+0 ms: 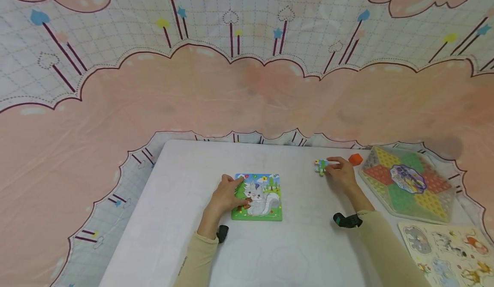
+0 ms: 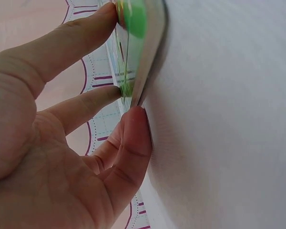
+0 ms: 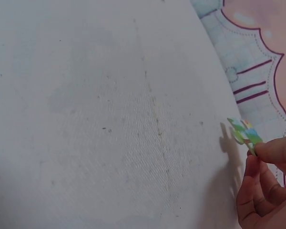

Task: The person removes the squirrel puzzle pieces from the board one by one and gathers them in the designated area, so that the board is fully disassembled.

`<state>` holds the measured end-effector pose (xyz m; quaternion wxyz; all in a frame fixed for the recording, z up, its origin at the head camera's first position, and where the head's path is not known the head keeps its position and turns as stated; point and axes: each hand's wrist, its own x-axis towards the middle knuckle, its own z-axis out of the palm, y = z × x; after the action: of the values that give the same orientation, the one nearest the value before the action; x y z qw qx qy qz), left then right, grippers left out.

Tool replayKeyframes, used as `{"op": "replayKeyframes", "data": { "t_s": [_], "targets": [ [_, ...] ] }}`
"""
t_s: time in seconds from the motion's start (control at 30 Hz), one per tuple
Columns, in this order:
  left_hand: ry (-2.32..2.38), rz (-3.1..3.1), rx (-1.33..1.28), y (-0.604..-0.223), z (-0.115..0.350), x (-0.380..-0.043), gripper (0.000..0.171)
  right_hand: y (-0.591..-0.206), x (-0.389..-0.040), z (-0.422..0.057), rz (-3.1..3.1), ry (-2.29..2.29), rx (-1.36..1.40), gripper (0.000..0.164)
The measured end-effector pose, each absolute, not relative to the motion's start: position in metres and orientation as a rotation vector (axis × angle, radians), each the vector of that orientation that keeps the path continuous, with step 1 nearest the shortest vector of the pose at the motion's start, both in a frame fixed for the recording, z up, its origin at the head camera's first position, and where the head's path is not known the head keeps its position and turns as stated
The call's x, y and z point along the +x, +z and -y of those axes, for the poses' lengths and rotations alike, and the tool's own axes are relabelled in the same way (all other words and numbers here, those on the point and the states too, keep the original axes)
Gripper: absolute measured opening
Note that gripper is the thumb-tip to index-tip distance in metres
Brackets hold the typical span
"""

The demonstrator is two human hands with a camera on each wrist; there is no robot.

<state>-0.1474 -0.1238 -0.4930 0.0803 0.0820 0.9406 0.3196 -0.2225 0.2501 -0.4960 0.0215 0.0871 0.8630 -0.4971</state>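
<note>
A square squirrel jigsaw puzzle (image 1: 266, 207) with a green border lies on the white table. My left hand (image 1: 225, 194) holds its left side, thumb and index finger reaching over onto the picture. In the left wrist view, the curled fingers (image 2: 128, 148) of that hand sit right at the edge of the puzzle board (image 2: 152, 43). Well to the right, my right hand (image 1: 341, 173) pinches a small puzzle piece (image 1: 320, 167) printed in green, blue and white. The right wrist view has this piece (image 3: 245, 135) between thumb and fingertips, its shadow falling on the table.
An orange block (image 1: 355, 159) lies just beyond the right hand. At the right stands a clear hexagonal box (image 1: 409, 179) with coloured sections. Nearer on the right is an animal picture board (image 1: 444, 252). A patterned cloth (image 1: 247, 94) hangs behind the white table (image 1: 185, 167).
</note>
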Motion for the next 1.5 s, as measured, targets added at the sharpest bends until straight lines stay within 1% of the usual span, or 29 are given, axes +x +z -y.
{"op": "replayKeyframes", "data": {
  "t_s": [0.6,1.1,1.5],
  "targets": [
    [0.938,-2.82,0.256,-0.496,0.123,-0.147,0.076,-0.498,-0.224,-0.262,-2.605,-1.625,0.323,0.039],
    [0.923,-2.827,0.26,-0.495,0.123,-0.147,0.076,-0.493,-0.223,-0.269,-2.598,-1.572,0.425,0.038],
    [0.914,-2.833,0.256,-0.495,0.124,-0.148,0.076,-0.498,-0.222,-0.281,-2.634,-1.517,0.381,0.04]
  ]
}}
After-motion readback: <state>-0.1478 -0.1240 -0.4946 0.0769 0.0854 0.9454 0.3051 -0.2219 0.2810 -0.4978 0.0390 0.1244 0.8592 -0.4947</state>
